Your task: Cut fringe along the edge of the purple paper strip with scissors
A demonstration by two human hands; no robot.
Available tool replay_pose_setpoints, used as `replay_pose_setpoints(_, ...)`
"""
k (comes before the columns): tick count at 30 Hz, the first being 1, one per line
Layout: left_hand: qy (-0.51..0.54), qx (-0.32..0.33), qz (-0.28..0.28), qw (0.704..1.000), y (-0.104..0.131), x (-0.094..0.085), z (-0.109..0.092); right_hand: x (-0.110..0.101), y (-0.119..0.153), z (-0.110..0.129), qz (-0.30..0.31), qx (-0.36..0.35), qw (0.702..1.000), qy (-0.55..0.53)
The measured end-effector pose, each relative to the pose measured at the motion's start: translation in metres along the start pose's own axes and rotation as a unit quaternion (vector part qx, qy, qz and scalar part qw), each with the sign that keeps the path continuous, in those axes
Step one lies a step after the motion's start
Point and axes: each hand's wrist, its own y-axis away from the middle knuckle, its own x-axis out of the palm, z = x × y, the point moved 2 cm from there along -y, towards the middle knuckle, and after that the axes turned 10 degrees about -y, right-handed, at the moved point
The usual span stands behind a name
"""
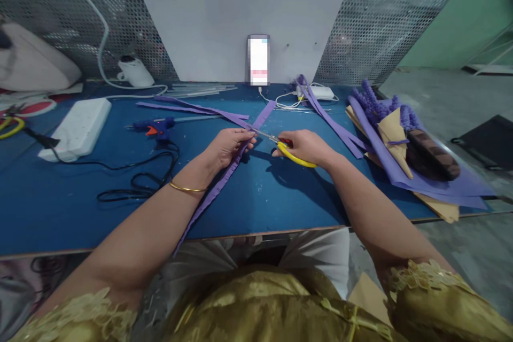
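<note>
A long purple paper strip (218, 186) is pinched in my left hand (231, 147). Its near part shows small cuts along one edge and hangs past the table's front edge; its far end (266, 112) lies beyond my fingers. My right hand (306, 147) is closed around the yellow handles of a pair of scissors (296, 158). The blades point left and reach the strip close to my left fingertips. Other purple strips (192, 106) lie just beyond my left hand, and more strips (326, 120) rest to the right.
On the blue table (256, 203), a glue gun (154, 127) with black cord and a white power strip (78, 128) lie left. A phone (258, 60) leans against the back panel. At right are purple flowers (372, 104), wrapping paper (433, 187) and a brown checked object (433, 155).
</note>
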Motion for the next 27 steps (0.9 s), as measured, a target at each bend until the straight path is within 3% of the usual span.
replay_pose_setpoints(27,0.042,-0.005,-0.007,0.999,0.0003,0.0019,-0.0001,-0.0013,0.0026,0.0039,-0.01,0.009,1.0,-0.007)
